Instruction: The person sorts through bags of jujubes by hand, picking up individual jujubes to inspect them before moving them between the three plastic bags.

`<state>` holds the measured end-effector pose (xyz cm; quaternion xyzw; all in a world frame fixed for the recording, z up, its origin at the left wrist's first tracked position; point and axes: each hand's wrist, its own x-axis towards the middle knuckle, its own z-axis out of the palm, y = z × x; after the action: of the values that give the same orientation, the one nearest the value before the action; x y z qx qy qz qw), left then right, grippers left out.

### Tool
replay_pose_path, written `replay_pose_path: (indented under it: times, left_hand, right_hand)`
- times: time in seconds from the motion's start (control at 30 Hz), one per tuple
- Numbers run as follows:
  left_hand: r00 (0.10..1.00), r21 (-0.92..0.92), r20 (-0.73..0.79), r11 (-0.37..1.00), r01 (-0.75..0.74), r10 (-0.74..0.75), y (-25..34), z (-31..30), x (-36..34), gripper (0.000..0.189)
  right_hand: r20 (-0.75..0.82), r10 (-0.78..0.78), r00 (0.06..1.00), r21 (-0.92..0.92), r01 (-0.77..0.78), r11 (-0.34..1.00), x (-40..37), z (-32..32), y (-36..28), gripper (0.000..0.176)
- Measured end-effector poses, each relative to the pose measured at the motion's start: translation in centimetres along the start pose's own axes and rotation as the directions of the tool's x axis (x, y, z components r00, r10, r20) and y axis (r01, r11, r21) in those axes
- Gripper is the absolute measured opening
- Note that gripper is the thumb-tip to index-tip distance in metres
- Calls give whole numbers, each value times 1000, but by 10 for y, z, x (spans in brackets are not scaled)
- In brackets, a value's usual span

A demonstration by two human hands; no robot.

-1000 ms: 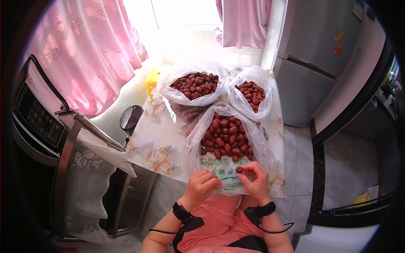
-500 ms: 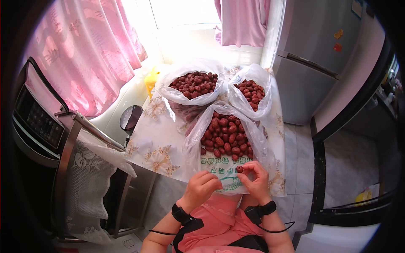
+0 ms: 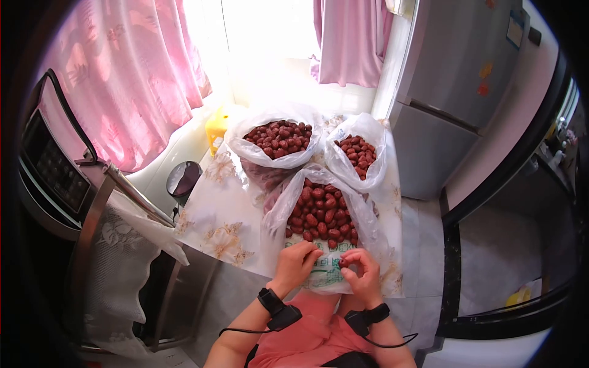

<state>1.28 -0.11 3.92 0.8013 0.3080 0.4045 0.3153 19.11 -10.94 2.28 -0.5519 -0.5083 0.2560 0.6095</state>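
Dark red dried jujubes (image 3: 322, 211) fill the nearest plastic bag (image 3: 368, 230), whose front flap with green print lies flat toward me. In my right hand (image 3: 363, 274), one jujube (image 3: 343, 262) is pinched between thumb and fingers, just above the printed flap. My left hand (image 3: 297, 264) is closed over the flap's left side, with its fingers curled together. Whatever those fingers hold, if anything, is hidden. Both wrists wear black bands with cables.
Behind stand two more plastic bags of jujubes, a large one (image 3: 236, 138) and a smaller one (image 3: 379, 162). A flowered cloth covers the table (image 3: 208, 230). A yellow container (image 3: 216, 129) is at the back left; a grey refrigerator (image 3: 429, 147) stands right.
The view has tilted and shifted slightly. My right hand has turned a little with its jujube, and my left hand has moved forward toward the pile, its fingers still curled.
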Motion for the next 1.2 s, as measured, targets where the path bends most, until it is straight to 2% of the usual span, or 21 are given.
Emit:
replay_pose_path:
  times: [0.07,0.2,0.27,0.33,0.4,0.43,0.47,0.53,0.67,0.73,0.8,0.83,0.87,0.93,0.97,1.0,1.07,1.1,1.2]
  left_hand:
    - [999,18,-36,1000,3,-2,-8,4,-5,12]
    - [999,12,15,999,29,-30,-5,1,-8,13]
    - [999,1,19,999,36,-36,-5,1,-7,14]
    - [999,20,19,999,26,-27,-5,1,-8,15]
    - [1000,18,-11,1000,-1,2,-5,2,-7,16]
    - [999,16,-38,999,-30,31,-5,4,-7,16]
    - [999,14,-40,1000,-28,29,-5,5,-7,16]
    - [998,44,-55,998,-40,42,-4,5,-7,17]
    - [997,53,-64,998,-40,43,-4,7,-8,16]
    - [999,59,-47,998,-14,17,-4,7,-8,19]
    - [999,64,-52,998,-10,13,-6,9,-8,19]
    - [998,57,-55,998,1,3,-5,9,-8,19]
    - [998,52,-60,999,11,-7,-5,9,-8,19]
    - [997,47,-79,999,-5,9,-7,11,-9,19]
    - [997,46,-81,999,-3,7,-7,11,-9,19]
    - [997,43,-83,999,0,3,-7,11,-8,18]
    - [996,35,-88,999,5,-2,-5,9,-7,18]
    - [996,37,-93,999,-12,16,-6,9,-7,18]
    - [997,26,-76,1000,-10,12,-5,10,-8,17]
  right_hand:
    - [2,-3,1000,-19,3,1000,-1,0,-2,22]
    - [8,21,1000,45,-22,999,-8,3,-13,22]
    - [-2,50,999,205,-49,978,-15,4,-9,24]
    - [9,42,999,229,-43,972,-17,1,-23,26]
    - [18,87,996,359,-87,929,-12,-3,-43,26]
    - [22,10,1000,236,-15,972,-5,-8,-47,25]
    - [25,11,1000,233,-17,972,6,-14,-53,25]
    - [12,-126,992,-18,126,992,35,-23,-65,22]
    - [-104,-185,977,-281,149,948,105,-36,-68,22]
    - [-113,-215,970,-368,160,916,145,-38,-65,24]
    - [-155,-297,942,-479,191,857,185,-37,-46,27]
    - [-182,-211,960,-442,112,890,200,-34,-42,36]
    - [-182,-215,960,-437,117,892,211,-33,-28,36]
    - [-47,-178,983,-606,114,787,234,-32,4,46]
    - [6,-80,997,-630,66,774,237,-29,13,55]
    - [9,-84,996,-626,71,776,237,-26,25,55]
    - [170,-46,984,-587,139,797,234,-22,44,58]
    - [214,17,977,-528,100,844,228,-18,40,58]
    - [216,-33,976,-524,144,839,213,-19,17,57]
